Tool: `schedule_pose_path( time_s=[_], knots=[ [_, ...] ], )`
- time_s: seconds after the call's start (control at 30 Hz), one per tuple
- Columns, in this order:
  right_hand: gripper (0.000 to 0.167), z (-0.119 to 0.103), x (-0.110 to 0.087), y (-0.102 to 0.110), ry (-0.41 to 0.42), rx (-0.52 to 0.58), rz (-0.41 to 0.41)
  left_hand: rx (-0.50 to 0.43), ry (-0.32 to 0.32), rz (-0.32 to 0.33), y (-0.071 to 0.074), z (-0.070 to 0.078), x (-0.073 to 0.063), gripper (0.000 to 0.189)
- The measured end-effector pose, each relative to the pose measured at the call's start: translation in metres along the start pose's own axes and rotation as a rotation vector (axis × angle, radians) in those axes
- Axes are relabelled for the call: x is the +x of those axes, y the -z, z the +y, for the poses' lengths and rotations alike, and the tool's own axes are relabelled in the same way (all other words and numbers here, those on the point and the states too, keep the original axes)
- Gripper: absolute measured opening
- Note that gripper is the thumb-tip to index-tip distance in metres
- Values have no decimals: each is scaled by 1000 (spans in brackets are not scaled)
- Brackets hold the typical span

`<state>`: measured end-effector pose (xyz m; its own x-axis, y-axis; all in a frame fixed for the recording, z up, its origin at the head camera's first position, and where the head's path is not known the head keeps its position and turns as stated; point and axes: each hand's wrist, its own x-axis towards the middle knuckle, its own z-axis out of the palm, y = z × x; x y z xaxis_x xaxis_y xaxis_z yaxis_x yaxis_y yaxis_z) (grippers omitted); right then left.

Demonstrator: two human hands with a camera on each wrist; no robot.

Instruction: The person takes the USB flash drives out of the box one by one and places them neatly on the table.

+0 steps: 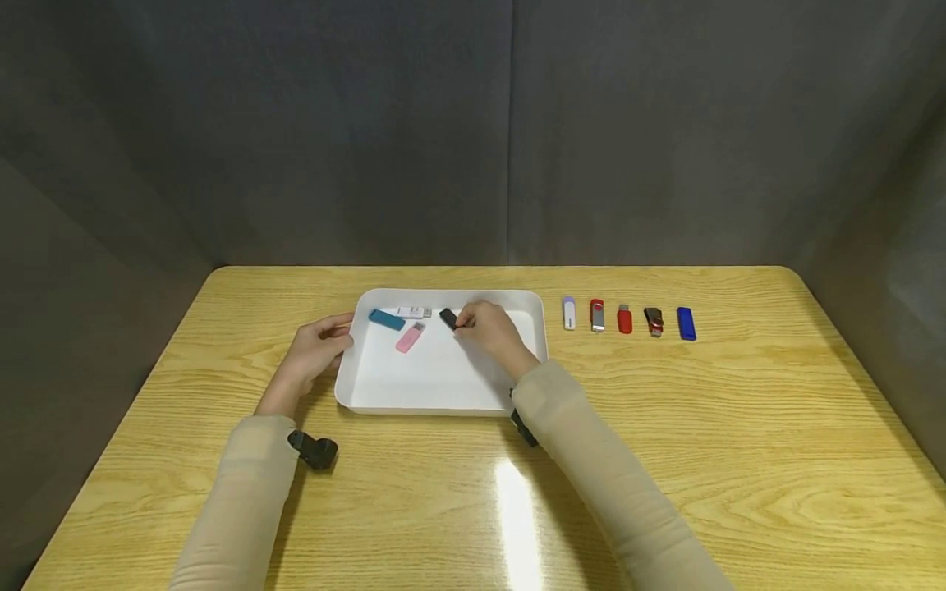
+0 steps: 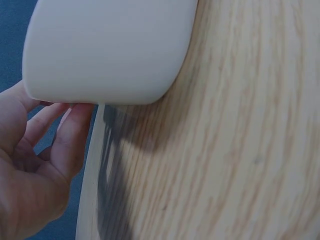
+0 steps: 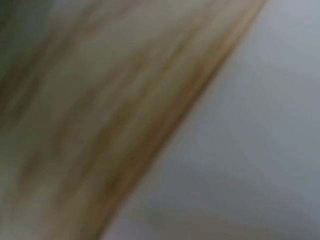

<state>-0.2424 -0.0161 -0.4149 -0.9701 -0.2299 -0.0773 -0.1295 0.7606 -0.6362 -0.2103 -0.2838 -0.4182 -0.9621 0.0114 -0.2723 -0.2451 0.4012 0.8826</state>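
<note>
A white tray (image 1: 414, 386) lies on the wooden table with several USB sticks in its back part. My right hand (image 1: 491, 330) reaches over the tray and pinches a black USB stick (image 1: 448, 318) by its near end. To the left of that stick lie a teal USB stick (image 1: 388, 319), a white USB stick (image 1: 411, 312) and a pink USB stick (image 1: 409, 338). At the tray's left wall, my left hand (image 1: 314, 351) grips the edge; in the left wrist view its fingertips disappear behind the wall (image 2: 105, 55). The blurred right wrist view shows the tray (image 3: 240, 160) but no hand.
Right of the tray, a row of sticks stands on the table (image 1: 739, 427): a white and lilac one (image 1: 569, 313), a red and silver one (image 1: 597, 315), a red one (image 1: 624, 318), a black and red one (image 1: 654, 321) and a blue one (image 1: 686, 323). Grey partitions (image 1: 369, 148) enclose the table.
</note>
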Motion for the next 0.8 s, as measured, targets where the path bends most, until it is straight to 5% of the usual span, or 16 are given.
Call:
schedule_pose_path(
  time_s=[0.6, 0.8],
  knots=[
    [35, 5, 5, 0, -42, 154, 34, 1, -15, 0, 1, 0, 0, 55],
    [38, 26, 20, -9, -36, 278, 27, 6, -9, -1, 1, -1, 0, 56]
  ],
)
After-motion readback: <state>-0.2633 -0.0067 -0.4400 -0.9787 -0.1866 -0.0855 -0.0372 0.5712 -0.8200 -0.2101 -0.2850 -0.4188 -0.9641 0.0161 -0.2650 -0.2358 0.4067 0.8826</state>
